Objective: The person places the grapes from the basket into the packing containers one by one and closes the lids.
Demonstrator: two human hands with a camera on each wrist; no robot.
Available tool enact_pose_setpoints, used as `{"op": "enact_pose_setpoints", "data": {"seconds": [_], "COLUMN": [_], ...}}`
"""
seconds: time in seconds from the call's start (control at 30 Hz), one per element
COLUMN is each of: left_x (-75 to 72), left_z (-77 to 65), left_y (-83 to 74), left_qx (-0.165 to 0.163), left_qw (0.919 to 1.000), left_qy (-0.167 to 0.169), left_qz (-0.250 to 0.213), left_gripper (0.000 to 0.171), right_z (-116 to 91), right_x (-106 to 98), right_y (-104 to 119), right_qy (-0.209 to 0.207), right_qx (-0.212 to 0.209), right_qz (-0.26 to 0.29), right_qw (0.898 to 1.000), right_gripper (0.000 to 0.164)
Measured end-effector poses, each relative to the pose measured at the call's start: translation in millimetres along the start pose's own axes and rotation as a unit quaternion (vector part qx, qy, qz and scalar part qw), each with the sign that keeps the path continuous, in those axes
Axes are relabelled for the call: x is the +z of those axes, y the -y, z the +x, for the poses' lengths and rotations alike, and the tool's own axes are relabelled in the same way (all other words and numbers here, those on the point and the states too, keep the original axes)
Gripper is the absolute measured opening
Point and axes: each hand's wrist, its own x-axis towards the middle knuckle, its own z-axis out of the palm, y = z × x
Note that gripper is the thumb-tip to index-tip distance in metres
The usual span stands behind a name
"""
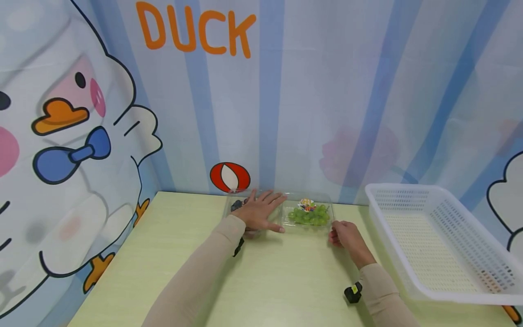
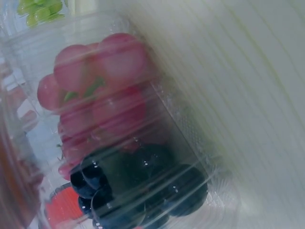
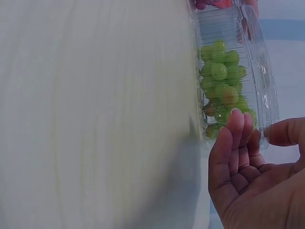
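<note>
A long clear plastic fruit container (image 1: 323,199) stands at the back of the table. Green grapes (image 1: 310,217) fill its right part, under a colourful sticker (image 1: 306,205). In its left part are red grapes (image 2: 105,90) and dark grapes (image 2: 143,186), mostly covered by my hand in the head view. My left hand (image 1: 259,213) lies spread over that left part, fingers straight and thumb apart. At the front right corner, my right hand (image 1: 347,236) pinches the container's edge between thumb and curled fingers, as the right wrist view shows.
To the right stands a white perforated plastic basket (image 1: 392,240), close beside the right forearm. The pale yellow table (image 1: 282,281) ends at a curtain (image 1: 294,113) with a duck print, right behind the container.
</note>
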Motion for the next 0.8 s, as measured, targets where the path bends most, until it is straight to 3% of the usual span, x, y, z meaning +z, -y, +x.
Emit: {"op": "enact_pose_setpoints", "data": {"seconds": [0.47,0.8], "left_x": [-0.3,3.2], "left_z": [0.1,0.6], "left_y": [-0.4,1.8], "left_qx": [0.006,0.001], "left_qw": [0.9999,0.9999], "left_qy": [-0.003,-0.002], "left_qz": [0.013,0.015], "left_gripper": [0.105,0.107], "right_z": [0.2,-3.1], "right_x": [1.4,9.6], "right_y": [-0.5,0.8], "right_qy": [-0.007,-0.039], "right_qx": [-0.008,0.013], "right_qz": [0.004,0.064], "right_qw": [1.000,0.997], "right_gripper": [0.035,0.044]}}
